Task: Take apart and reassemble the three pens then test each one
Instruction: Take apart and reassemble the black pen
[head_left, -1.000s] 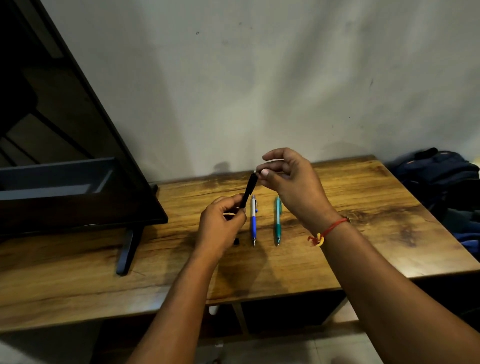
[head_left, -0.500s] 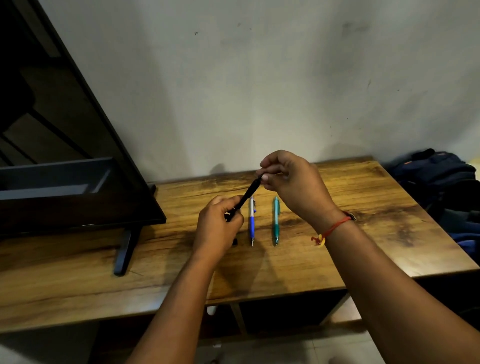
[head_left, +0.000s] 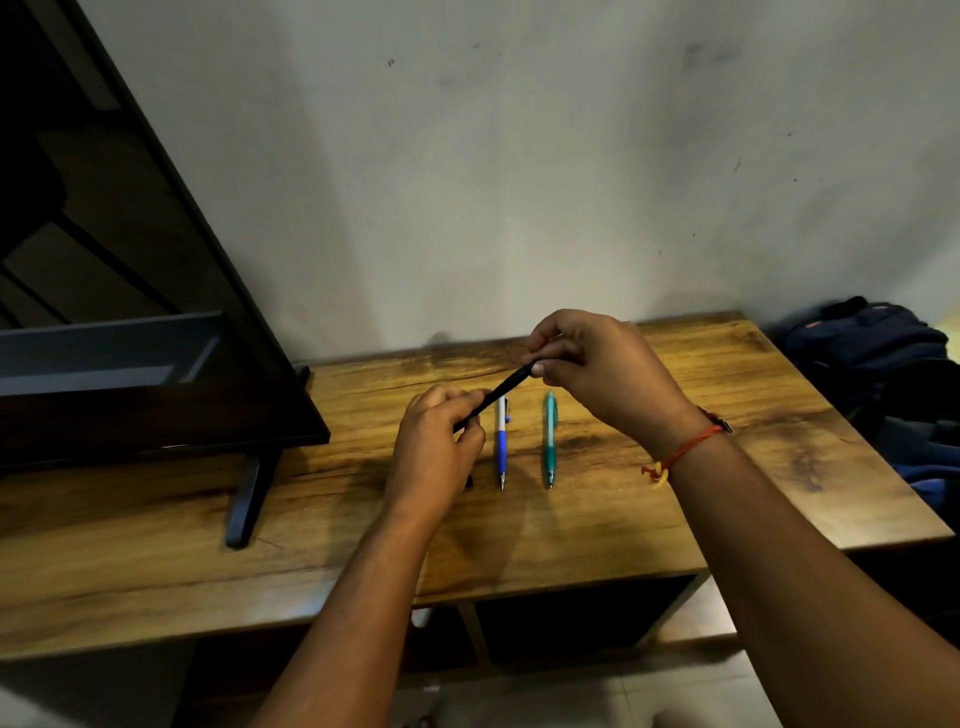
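**Hands holding black pen over table, two pens lying below**

Both hands are holding the black pen (head_left: 498, 392) in the air above the wooden table (head_left: 727, 467), and the pen is slanting from 8 o'clock up to 2 o'clock. The left hand (head_left: 436, 447) is gripping the lower end with its fingers curled round the barrel. The right hand (head_left: 597, 369) is pinching the upper end between thumb and fingertips, and is wearing a red thread (head_left: 685, 449) at the wrist.

The blue-and-white pen (head_left: 501, 441) is lying flat on the table directly under the black pen, its tip pointing to 6 o'clock. The green pen (head_left: 549, 439) is lying parallel at its 3 o'clock, near but apart, tip likewise to 6 o'clock. A small black piece (head_left: 469, 480) is resting on the wood at 9 o'clock of the blue-and-white pen's tip, and its nature cannot be told.

A television (head_left: 130, 312) is standing on the table at 9 o'clock of the hands. A dark backpack (head_left: 883, 364) is sitting off the table's end at 3 o'clock.
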